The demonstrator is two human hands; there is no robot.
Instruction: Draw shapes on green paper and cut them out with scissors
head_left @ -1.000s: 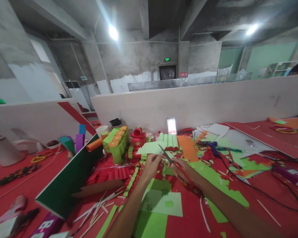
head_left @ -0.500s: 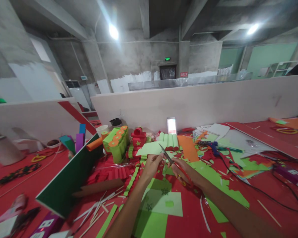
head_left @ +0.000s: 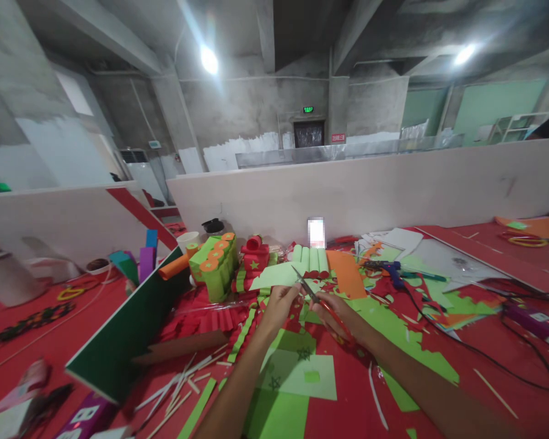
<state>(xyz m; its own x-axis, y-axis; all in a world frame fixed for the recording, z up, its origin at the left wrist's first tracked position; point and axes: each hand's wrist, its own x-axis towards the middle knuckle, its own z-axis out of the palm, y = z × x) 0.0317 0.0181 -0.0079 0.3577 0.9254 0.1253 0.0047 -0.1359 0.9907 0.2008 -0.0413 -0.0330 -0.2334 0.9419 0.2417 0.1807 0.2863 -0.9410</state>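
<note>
My left hand pinches the lower edge of a pale green sheet, which looks like craft foam or paper. My right hand is closed round a pair of scissors with red-orange handles. Their blades point up and to the left and lie at the right edge of the sheet. Below my hands, a light green sheet bears star shapes drawn in dark ink, with a small green square on it. Just beyond the held sheet stand pale green rolls.
A green board leans at the left, near thin wooden sticks. Green and orange rolled pieces stand behind it. At the right lie an orange sheet, a blue glue gun with its cord, and green scraps.
The scissor handles have drawn closer together in my right hand. My left hand and the sheet stay nearly where they were.
</note>
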